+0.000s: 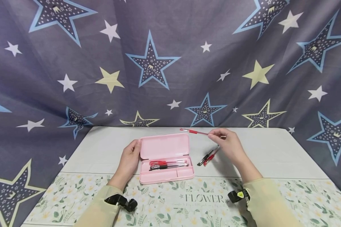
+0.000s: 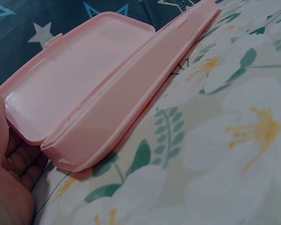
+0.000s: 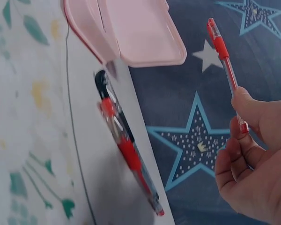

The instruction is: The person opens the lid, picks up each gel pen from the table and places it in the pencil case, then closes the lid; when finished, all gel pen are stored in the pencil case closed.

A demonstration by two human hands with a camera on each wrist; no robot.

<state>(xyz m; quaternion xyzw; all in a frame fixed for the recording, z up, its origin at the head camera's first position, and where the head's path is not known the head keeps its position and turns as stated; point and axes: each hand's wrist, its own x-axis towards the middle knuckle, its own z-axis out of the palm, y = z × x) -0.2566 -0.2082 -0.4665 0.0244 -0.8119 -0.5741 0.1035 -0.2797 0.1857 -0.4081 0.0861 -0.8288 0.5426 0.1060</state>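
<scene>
The pencil case (image 1: 164,157) is pale pink, holding red and black pens (image 1: 168,164). The raised pen (image 1: 194,131) is red; to the right lie one black and one red pen (image 1: 208,156). The near tablecloth (image 1: 187,201) shows white flowers and green leaves. The far backdrop (image 1: 170,63) is grey-blue with white, cream and blue-outlined stars.

Left hand (image 1: 129,158) flat, fingers relaxed (palm inward); right hand (image 1: 228,144) raised, fingertips pinched.

A right hand (image 3: 257,168) pinches a red pen (image 3: 225,65) above a starry cloth (image 3: 192,140). Two pens (image 3: 124,150), black and red, lie together on the counter (image 3: 98,187) near an open pink case (image 3: 131,30).
</scene>
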